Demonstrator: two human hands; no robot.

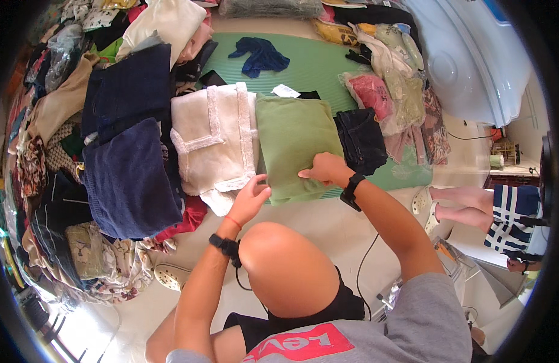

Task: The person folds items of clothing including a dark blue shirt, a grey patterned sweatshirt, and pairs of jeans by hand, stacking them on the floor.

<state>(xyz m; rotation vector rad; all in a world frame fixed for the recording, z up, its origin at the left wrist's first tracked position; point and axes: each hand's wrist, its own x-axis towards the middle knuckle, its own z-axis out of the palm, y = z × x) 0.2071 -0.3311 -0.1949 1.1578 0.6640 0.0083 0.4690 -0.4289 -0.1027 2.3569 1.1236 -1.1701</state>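
Observation:
A folded green garment (297, 136) lies on the green mat in front of me. My right hand (330, 170) rests on its lower right part, with the fingers curled and the thumb pointing left; whether it pinches the cloth is hard to tell. My left hand (250, 198) is at the garment's lower left corner, beside a folded cream garment with fleecy trim (207, 136), its thumb and forefinger apart. Folded dark jeans (362, 140) lie just right of the green garment. A small dark blue cloth (260, 55) lies crumpled farther up the mat.
Piles of clothes (61, 109) fill the left side, with a folded navy knit (132, 181) on top. Bagged garments (388, 90) lie at the mat's right. A pale blue plastic tub (470, 54) stands upper right. Another person's legs (463, 206) are at the right; a cable crosses the floor.

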